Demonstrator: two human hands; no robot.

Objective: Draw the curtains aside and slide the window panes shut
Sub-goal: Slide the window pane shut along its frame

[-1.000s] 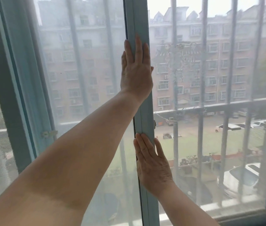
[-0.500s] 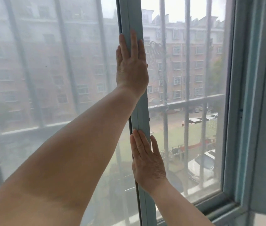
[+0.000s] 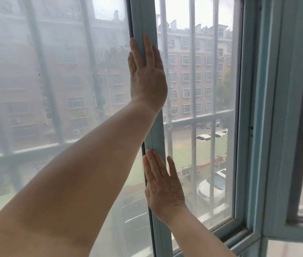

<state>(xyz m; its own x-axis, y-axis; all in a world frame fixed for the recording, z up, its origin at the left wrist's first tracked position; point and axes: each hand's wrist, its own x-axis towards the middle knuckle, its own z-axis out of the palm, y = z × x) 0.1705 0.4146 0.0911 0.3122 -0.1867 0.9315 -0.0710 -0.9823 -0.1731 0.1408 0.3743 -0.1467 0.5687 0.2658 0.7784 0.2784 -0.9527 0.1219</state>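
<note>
Both hands, the right hand (image 3: 163, 188) low and the left hand (image 3: 148, 78) high, fingers straight and pressed flat, have pushed the pale blue metal-framed window pane (image 3: 156, 134) rightward, nearer the frame's right jamb (image 3: 247, 108). Fingers overhanging its leading edge could get pinched.

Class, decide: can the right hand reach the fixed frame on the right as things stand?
Probably yes: the right hand lies flat on the sliding frame, and nothing stands between it and the fixed frame.

Outside, metal bars (image 3: 193, 52) stand before an apartment block (image 3: 182, 93), a green lawn (image 3: 182, 154) and parked cars (image 3: 203, 190).
</note>
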